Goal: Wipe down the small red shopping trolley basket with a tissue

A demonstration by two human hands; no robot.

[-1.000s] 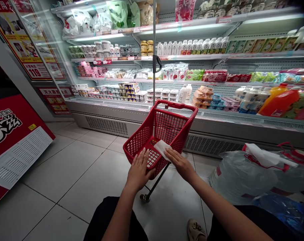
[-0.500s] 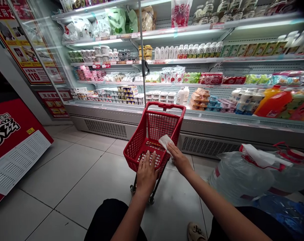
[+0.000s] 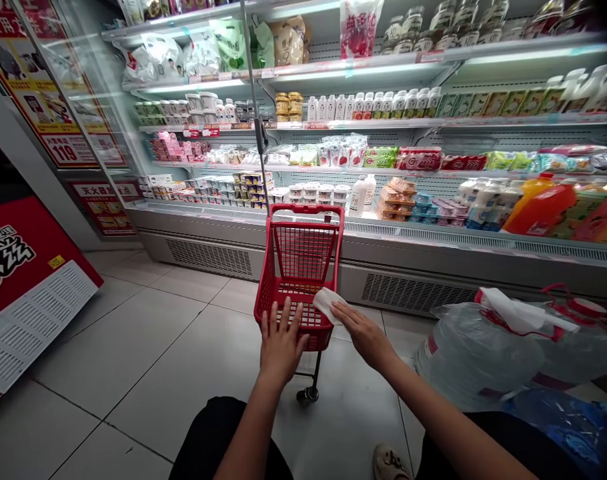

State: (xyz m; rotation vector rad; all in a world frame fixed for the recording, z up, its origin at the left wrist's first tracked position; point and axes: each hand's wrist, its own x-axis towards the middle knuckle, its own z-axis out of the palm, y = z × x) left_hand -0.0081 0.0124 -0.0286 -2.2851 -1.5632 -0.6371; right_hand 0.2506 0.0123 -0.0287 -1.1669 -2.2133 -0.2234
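Observation:
A red plastic shopping cart [image 3: 307, 248] on a wheeled metal frame stands in front of me on the tiled floor. My left hand [image 3: 282, 343] is at the near end of its basket, fingers spread, holding nothing; whether it touches the rim I cannot tell. My right hand [image 3: 363, 333] grips a white wipe [image 3: 329, 303] at the basket's near right corner. The wipe lies over the rim there. The fingers of my right hand are together, with the thumb hidden from view.
Behind the cart runs an open refrigerated display [image 3: 303, 230] stocked with dairy and drinks. Large water jugs [image 3: 478, 347] in plastic stand at the right. A red freezer chest [image 3: 28, 293] is at the left. My shoe [image 3: 391, 461] shows below.
The cart has turned, so its basket now faces me more squarely and its handle has swung left. My left hand has moved slightly left and its fingers have spread. The right hand still holds the wipe.

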